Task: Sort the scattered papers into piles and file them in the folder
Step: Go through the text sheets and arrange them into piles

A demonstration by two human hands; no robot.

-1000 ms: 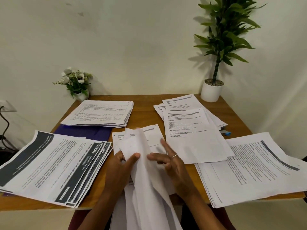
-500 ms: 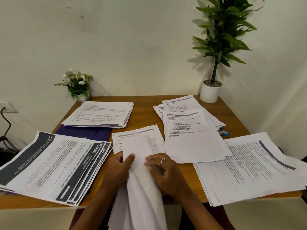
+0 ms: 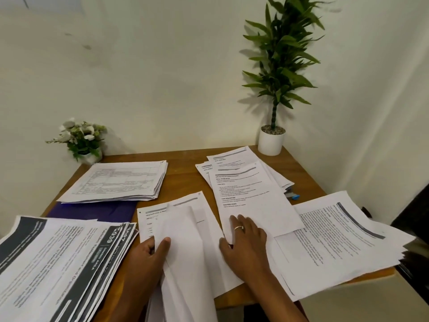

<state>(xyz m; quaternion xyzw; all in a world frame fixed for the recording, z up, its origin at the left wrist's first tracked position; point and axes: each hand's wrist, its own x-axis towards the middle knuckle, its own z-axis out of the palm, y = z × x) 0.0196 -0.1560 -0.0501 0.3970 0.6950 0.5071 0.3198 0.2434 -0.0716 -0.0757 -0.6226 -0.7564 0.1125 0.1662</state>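
- left hand [image 3: 148,259] grasps blank sheets [image 3: 185,240] at near centre, thumb pressed on top; the sheets hang over the near edge of the table [image 3: 183,180]
- right hand [image 3: 246,242] released, fingers flat on printed sheet [image 3: 253,201], right of centre
- blue folder [image 3: 92,211] left of centre, partly under far-left pile [image 3: 120,180]
- dark-header pile [image 3: 58,263] near left; near-right pile [image 3: 343,240]; far-right pile [image 3: 232,156]
- potted plant [image 3: 271,142] far right corner, flowers [image 3: 81,138] far left corner
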